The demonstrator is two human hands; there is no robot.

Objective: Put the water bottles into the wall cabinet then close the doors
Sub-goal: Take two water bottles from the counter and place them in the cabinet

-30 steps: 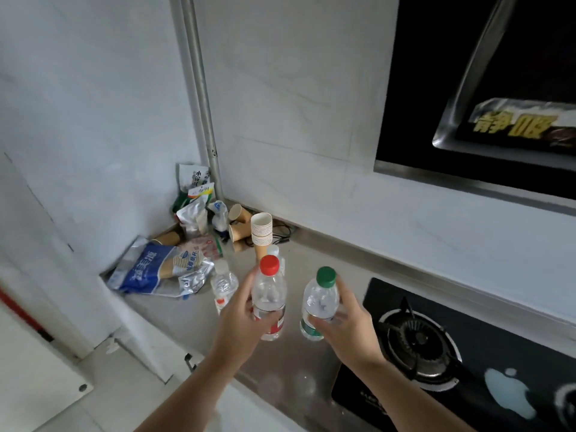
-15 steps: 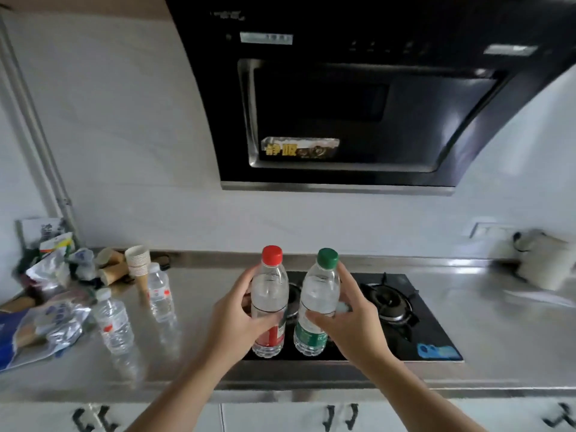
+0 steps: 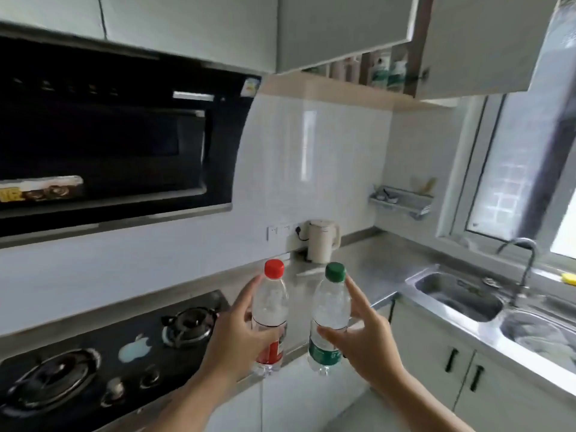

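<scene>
Since a second ago both bottles have been lifted off the tabletop (image 3: 367, 269): left hand (image 3: 237, 335) fingers grip the red-capped bottle (image 3: 270, 310), right hand (image 3: 364, 338) fingers grip the green-capped bottle (image 3: 331, 313), both carried upright below the open wall cabinet (image 3: 374, 73) at far right, ready for shelving.

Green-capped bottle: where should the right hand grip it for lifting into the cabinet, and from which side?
Probably the clear middle of the green-capped bottle, above its green label, coming from its right, where the right hand already holds it. It stands upright, and the red-capped bottle blocks its left side.
</scene>
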